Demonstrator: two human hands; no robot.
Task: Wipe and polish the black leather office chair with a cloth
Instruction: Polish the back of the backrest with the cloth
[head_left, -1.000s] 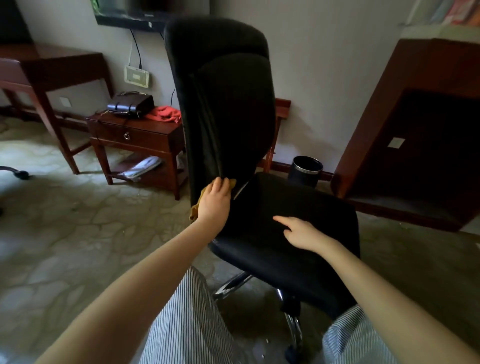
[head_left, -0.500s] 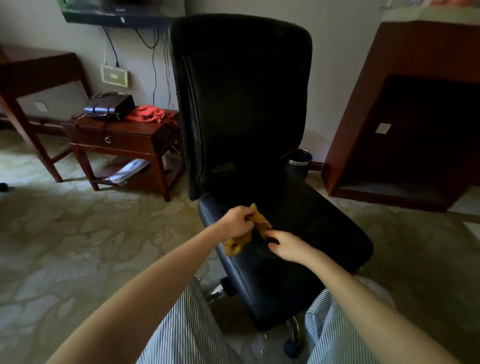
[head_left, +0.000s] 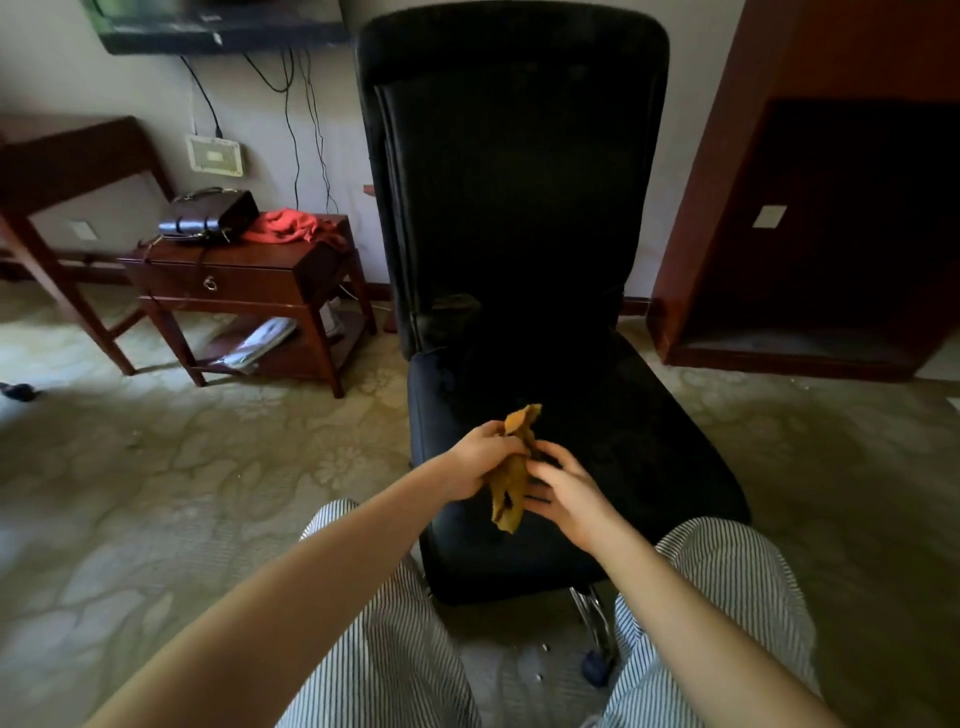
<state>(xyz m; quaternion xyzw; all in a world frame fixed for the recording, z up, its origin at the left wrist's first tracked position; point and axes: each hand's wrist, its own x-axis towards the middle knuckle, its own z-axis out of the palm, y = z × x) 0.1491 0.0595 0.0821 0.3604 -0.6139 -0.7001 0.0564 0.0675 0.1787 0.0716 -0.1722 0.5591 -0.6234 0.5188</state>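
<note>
now | left hand (head_left: 480, 460) grips cloth (head_left: 511, 480) | right hand (head_left: 566, 493) pinches it | over chair (head_left: 623, 441)

A lived-in room, home or hotel unclear: patterned carpet (head_left: 156, 493), wall-mounted TV (head_left: 218, 26), dark wood desk (head_left: 67, 156), side table (head_left: 270, 255) with 1 drawer (head_left: 228, 285) bearing a handbag (head_left: 213, 215) and red fabric (head_left: 291, 226), office chair (head_left: 519, 182).

We see a black bag (head_left: 210, 214) and red fabric (head_left: 291, 226) on the bench (head_left: 249, 285), papers (head_left: 260, 340) on its lower shelf (head_left: 306, 358), and cables (head_left: 291, 124) above.
</note>
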